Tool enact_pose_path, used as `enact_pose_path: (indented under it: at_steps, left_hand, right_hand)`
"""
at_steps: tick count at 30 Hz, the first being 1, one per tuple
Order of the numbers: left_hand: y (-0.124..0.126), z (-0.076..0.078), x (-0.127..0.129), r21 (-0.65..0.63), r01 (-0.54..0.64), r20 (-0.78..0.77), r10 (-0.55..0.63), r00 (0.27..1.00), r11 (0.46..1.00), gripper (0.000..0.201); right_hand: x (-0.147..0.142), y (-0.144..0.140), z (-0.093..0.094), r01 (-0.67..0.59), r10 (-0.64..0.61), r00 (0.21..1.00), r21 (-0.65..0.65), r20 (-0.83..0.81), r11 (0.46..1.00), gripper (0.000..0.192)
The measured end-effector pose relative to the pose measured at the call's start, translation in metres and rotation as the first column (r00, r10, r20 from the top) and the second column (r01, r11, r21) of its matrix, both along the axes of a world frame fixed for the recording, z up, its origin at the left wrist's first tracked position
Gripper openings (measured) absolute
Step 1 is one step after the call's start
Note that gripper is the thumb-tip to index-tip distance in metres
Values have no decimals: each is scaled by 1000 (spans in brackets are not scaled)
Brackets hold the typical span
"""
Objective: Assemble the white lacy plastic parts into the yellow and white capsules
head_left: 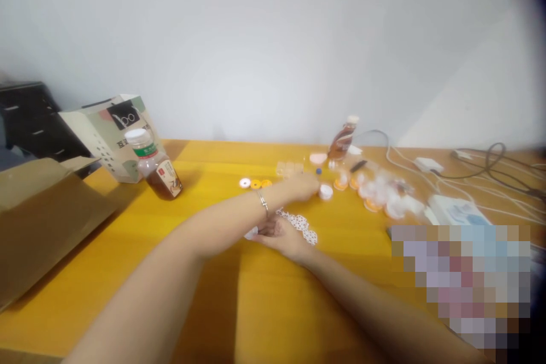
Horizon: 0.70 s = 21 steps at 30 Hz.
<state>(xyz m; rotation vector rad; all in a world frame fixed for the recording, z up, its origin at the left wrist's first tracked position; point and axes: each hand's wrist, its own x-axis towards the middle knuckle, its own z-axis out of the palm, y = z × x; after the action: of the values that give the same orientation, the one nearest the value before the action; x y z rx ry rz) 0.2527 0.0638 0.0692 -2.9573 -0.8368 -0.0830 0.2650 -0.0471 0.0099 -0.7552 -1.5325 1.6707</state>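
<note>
Left hand (301, 186), bracelet at wrist, reaches across the yellow wooden surface (213, 273) toward the small white round cap (326, 191) at its 3 o'clock; grip state cannot be told. Right hand (284, 236), fingers spread flat, presses the white lace-patterned strip (301, 224) at centre. Brown-liquid plastic bottle (156, 168) lies at 10 o'clock.

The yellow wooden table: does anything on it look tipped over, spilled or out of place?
Yes. Two plastic bottles of brown drink lean instead of standing upright: the white-capped bottle against the printed paper bag, and the far bottle tilts near the white cables. No spill shows.
</note>
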Motion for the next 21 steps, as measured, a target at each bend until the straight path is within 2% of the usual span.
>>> enact_pose_path:
  at_steps: [4,7,10,13,16,18,19,21]
  left_hand:
    - [-3,-6,1,-11,-18,18,18,1000,1000,16]
    - [-9,0,-6,-14,-20,66,21,998,1000,13]
    - [-20,15,-26,-11,-9,150,10,989,1000,12]
    - [-37,30,-63,-27,0,258,7,966,1000,10]
    - [-59,34,-112,-223,33,564,101,819,974,6]
    - [-74,27,-142,-383,49,697,253,671,923,8]
    - [-80,21,-155,-474,81,743,350,571,877,11]
    - [-92,5,-175,-620,238,776,540,327,747,14]
  right_hand:
    - [-1,1,0,-40,40,999,6,-37,999,43]
    - [-2,1,-2,-13,12,999,-12,-38,1000,43]
    - [0,0,-2,56,-56,998,-29,3,998,42]
    - [1,-2,0,90,-88,995,-20,55,996,39]
    - [2,-3,3,90,-89,993,-10,71,996,38]
    - [2,-2,3,94,-93,993,-10,71,996,38]
    - [2,-2,3,94,-93,993,-11,70,996,38]
    - [2,-1,3,98,-97,993,-11,65,995,37]
